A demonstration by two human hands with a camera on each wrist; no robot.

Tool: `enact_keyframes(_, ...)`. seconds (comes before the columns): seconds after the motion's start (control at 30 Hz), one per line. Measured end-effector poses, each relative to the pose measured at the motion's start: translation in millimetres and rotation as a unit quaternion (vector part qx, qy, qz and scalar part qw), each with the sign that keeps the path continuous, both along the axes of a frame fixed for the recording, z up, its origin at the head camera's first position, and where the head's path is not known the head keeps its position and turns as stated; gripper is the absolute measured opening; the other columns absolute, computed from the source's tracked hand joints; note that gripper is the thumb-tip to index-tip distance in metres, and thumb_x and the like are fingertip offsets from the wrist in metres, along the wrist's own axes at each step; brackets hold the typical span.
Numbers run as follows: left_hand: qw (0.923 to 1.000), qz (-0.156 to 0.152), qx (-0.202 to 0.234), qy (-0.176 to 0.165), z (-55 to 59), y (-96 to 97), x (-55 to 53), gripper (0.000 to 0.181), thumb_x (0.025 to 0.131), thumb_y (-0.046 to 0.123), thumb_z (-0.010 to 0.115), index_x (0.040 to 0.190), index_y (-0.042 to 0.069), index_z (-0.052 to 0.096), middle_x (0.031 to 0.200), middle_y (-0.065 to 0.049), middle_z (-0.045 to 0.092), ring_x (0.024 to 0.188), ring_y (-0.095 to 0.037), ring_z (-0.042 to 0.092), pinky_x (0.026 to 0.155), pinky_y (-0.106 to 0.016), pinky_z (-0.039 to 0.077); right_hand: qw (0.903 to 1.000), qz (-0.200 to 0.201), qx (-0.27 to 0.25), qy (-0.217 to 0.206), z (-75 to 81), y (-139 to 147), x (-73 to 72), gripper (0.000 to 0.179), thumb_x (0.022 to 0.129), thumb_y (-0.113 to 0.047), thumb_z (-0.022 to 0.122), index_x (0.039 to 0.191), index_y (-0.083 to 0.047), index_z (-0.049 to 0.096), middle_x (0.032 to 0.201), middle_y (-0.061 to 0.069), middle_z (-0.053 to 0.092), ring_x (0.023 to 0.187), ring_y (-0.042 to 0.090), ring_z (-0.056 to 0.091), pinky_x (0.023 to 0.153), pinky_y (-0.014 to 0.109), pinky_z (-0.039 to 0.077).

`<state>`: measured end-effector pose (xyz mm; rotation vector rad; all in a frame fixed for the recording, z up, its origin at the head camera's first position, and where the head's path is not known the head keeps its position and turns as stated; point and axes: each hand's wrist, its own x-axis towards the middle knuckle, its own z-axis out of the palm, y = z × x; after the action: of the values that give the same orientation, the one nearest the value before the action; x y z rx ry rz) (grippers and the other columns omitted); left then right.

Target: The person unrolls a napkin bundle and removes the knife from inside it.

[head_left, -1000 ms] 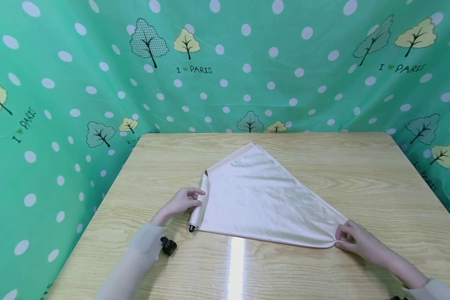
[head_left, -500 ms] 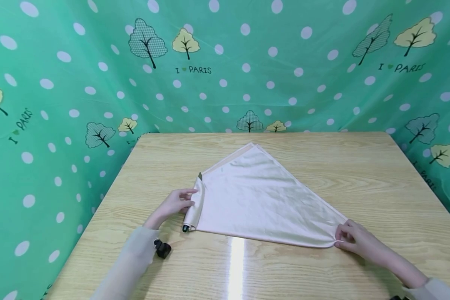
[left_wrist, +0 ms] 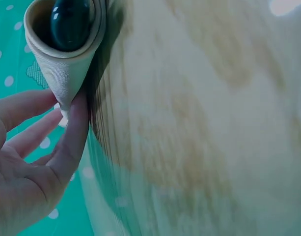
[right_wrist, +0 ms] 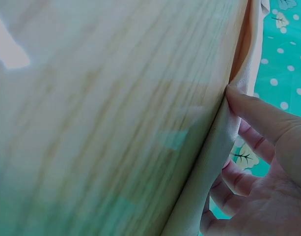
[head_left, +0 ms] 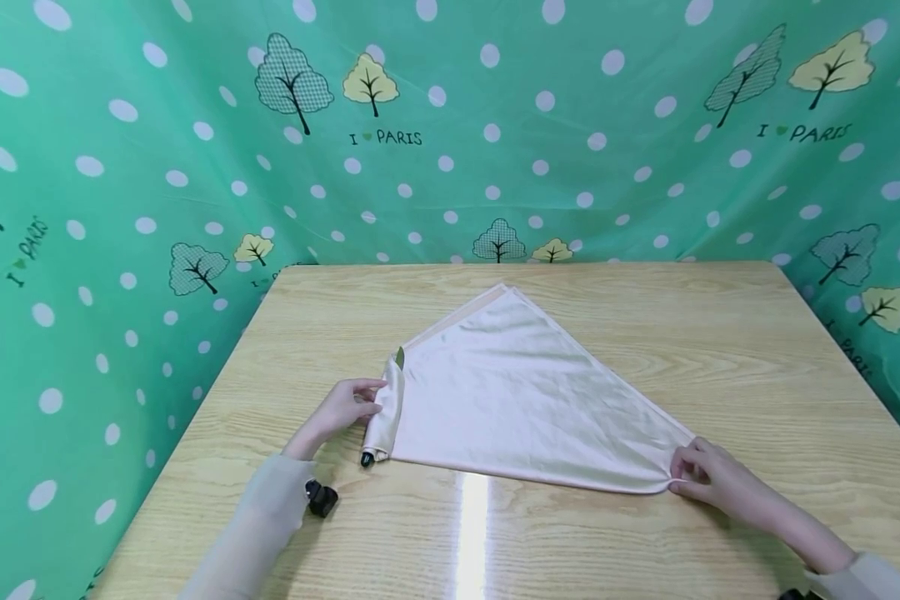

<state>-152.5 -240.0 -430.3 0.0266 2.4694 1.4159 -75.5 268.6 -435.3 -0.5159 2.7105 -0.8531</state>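
A pale cream-pink cloth [head_left: 510, 400] lies folded to a point at the back of the table. Its left side is rolled round a knife, whose blade tip [head_left: 400, 358] sticks out at the far end and whose dark rounded handle [head_left: 367, 459] shows at the near end; the rest is hidden inside. My left hand [head_left: 345, 406] pinches the roll [left_wrist: 67, 73] from its left side, thumb and fingers meeting at the cloth's narrow fold in the left wrist view. At the cloth's right corner, my right hand [head_left: 720, 483] pinches the edge between thumb and fingers.
The wooden table [head_left: 570, 550] carries the cloth, with a bright light streak near its front middle. A green dotted curtain [head_left: 450, 150] hangs behind and along both sides. A black wrist device [head_left: 320, 498] sits by my left cuff.
My left hand has shifted left with the roll, which now looks wider and looser. The handle and blade tip moved left too. My right hand stays in place.
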Motion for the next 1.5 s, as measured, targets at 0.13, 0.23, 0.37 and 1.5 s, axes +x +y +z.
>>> enact_keyframes(0.13,0.9997,-0.002,-0.021,0.013,0.0,-0.3,-0.4,0.043,0.077,-0.008,0.057,0.118,-0.010,0.048,0.090,-0.019,0.055,0.065,-0.012,0.054,0.059,-0.026,0.051,1.0000,0.004,0.001,0.001,-0.2,1,0.0,0.017,0.076,-0.020,0.067,0.075,-0.018,0.050,0.076,-0.001,0.039,0.067,0.005,0.035,0.055,0.020,0.030)
enact_keyframes(0.23,0.9972,-0.006,-0.055,0.050,1.4,-0.2,-0.1,0.039,0.076,-0.006,0.059,0.115,-0.007,0.053,0.086,-0.016,0.057,0.067,-0.015,0.055,0.058,-0.025,0.049,1.0000,0.002,0.002,-0.001,-0.2,0,-0.3,0.017,0.076,-0.020,0.067,0.076,-0.018,0.050,0.076,-0.001,0.039,0.067,0.005,0.035,0.055,0.020,0.030)
enact_keyframes(0.37,0.9883,-0.016,-0.103,0.112,6.1,2.6,2.6,0.031,0.076,-0.002,0.062,0.107,-0.004,0.059,0.081,-0.012,0.059,0.070,-0.018,0.056,0.059,-0.024,0.046,1.0000,0.004,0.004,0.007,-0.1,0,0.1,0.017,0.075,-0.019,0.067,0.075,-0.019,0.050,0.076,-0.002,0.039,0.068,0.006,0.036,0.055,0.020,0.030)
enact_keyframes(1.5,0.9489,-0.143,-0.230,0.163,5.1,17.6,7.0,0.021,0.069,0.006,0.071,0.088,0.005,0.062,0.062,0.001,0.046,0.058,-0.011,0.038,0.056,-0.025,0.034,0.9993,0.005,0.007,0.036,-2.3,0,2.3,0.018,0.074,-0.018,0.068,0.074,-0.019,0.050,0.075,-0.002,0.039,0.066,0.004,0.036,0.055,0.021,0.031)
